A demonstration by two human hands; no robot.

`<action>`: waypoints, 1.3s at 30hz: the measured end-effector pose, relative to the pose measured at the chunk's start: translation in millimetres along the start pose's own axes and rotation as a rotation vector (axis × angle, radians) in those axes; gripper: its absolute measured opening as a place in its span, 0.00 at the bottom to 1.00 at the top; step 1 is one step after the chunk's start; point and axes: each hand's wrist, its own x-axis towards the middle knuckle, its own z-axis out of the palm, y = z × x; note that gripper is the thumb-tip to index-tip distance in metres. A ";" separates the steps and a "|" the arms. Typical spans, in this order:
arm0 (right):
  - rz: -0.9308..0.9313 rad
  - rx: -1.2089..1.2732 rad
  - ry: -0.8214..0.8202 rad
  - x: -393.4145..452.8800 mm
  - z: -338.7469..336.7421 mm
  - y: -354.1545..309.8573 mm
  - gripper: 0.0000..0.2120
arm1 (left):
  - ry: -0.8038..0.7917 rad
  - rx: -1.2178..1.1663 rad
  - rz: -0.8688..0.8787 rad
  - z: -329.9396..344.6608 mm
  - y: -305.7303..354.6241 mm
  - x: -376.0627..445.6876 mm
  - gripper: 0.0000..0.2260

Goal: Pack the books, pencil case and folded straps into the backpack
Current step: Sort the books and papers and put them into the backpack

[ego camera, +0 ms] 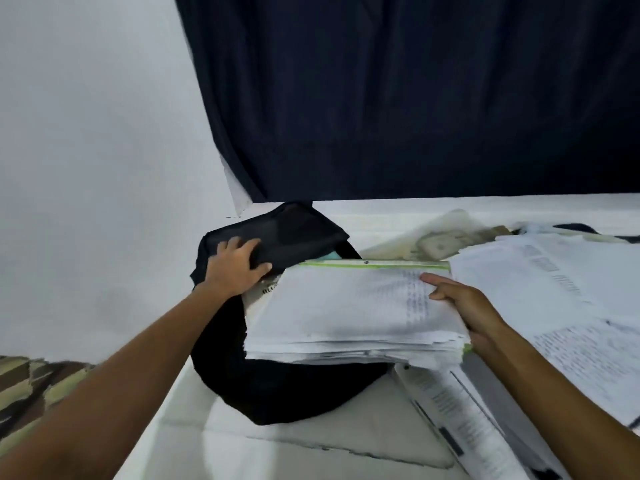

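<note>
A black backpack [277,389] lies on the white bed, its mouth facing right. My left hand [235,268] grips the backpack's upper flap [294,233] and holds it up. My right hand [464,306] grips the right edge of a thick stack of white pages with a green-edged cover [349,313], thumb on top. The stack's left end sits at the bag's opening, over another printed book partly inside. Something light blue [334,255] shows inside the bag. No pencil case or straps can be made out.
More books and printed sheets [561,306] lie spread to the right, one book [460,410] under the stack. A crumpled plastic bag [446,237] lies behind. A dark curtain [415,98] hangs at the back, a white wall to the left, and a camouflage cloth [31,382] at lower left.
</note>
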 end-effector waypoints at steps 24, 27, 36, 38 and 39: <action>-0.082 0.359 0.348 45.3 214.6 82.4 0.29 | -0.055 -0.149 0.276 -67.2 -20.1 97.8 0.17; -0.042 0.301 0.265 50.9 220.4 81.0 0.34 | -0.058 -0.161 0.273 -66.1 -19.0 98.7 0.18; 0.387 0.026 -0.386 43.2 155.7 37.7 0.42 | -0.214 -0.014 0.158 -45.3 4.4 92.6 0.23; 0.415 -0.049 -0.475 41.5 137.8 28.3 0.41 | -0.268 0.143 0.110 -45.0 27.6 88.3 0.26; 0.417 -0.090 -0.492 40.3 128.4 23.2 0.40 | -0.263 0.226 0.097 -45.3 43.4 84.5 0.27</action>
